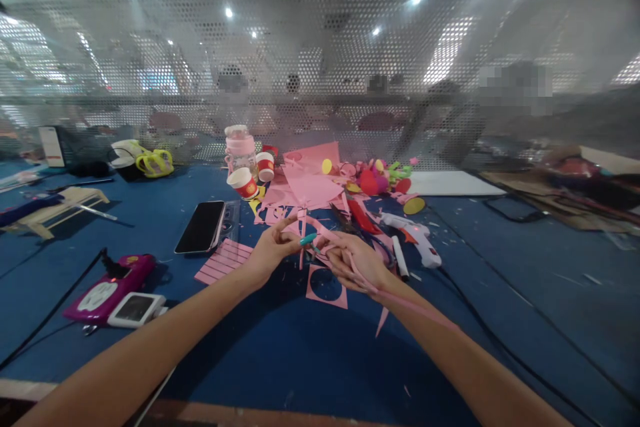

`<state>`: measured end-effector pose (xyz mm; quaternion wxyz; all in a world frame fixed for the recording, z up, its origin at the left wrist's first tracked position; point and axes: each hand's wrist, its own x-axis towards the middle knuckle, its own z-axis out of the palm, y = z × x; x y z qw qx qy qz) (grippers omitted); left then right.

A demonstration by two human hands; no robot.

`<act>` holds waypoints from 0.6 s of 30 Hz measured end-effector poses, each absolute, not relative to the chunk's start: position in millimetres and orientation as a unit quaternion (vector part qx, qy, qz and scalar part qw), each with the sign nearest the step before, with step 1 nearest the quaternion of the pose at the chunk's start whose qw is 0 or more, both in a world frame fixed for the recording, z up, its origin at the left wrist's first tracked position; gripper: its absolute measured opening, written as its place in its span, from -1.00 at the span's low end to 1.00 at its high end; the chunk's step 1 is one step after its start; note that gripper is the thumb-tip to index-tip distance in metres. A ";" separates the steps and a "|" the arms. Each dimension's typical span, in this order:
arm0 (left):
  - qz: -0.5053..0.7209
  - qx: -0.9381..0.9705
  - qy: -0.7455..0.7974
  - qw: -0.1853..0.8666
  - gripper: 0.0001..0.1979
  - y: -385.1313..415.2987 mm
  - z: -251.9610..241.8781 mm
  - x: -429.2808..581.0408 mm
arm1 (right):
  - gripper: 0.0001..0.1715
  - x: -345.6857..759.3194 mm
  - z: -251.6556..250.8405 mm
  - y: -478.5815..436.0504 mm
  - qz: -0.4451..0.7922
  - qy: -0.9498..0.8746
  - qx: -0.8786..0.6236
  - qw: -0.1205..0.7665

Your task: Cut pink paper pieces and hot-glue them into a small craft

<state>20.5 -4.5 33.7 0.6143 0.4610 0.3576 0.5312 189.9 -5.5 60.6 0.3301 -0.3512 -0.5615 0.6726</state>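
Note:
My left hand (274,250) is closed in a pinch on a curved pink strip (320,225) of paper or foam, held above the blue table. Beside its thumb tip is a small teal piece (308,239), slim and pointed toward my right hand; its kind cannot be made out. My right hand (357,263) has its fingers curled round the strip, whose long tail hangs back over my right forearm. Below the hands lies a pink square (327,285) with a round hole cut in it. Lined pink paper (223,261) rests left of my left hand.
A phone (201,227) and a purple power strip (110,290) lie to the left. A glue gun (414,239) with a trailing cord is on the right, near a white stick (400,257). Paper cups (243,183), a bottle (240,147) and piled pink scraps (310,183) stand ahead.

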 end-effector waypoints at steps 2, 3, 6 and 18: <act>0.538 0.454 0.364 0.610 -0.31 -5.3 35.0 21.1 | -0.77 190.4 61.8 -6.0 0.709 -0.538 -0.341 0.305; 0.540 0.451 0.367 0.609 -0.32 -5.7 35.7 21.5 | -0.77 190.9 62.1 -6.1 0.730 -0.521 -0.333 0.290; 0.540 0.446 0.379 0.605 -0.35 -6.8 37.3 22.3 | -0.78 192.3 61.5 -6.6 0.766 -0.493 -0.321 0.259; 0.546 0.442 0.389 0.596 -0.35 -6.2 36.3 22.1 | -0.75 185.8 63.8 -7.4 0.644 -0.555 -0.377 0.367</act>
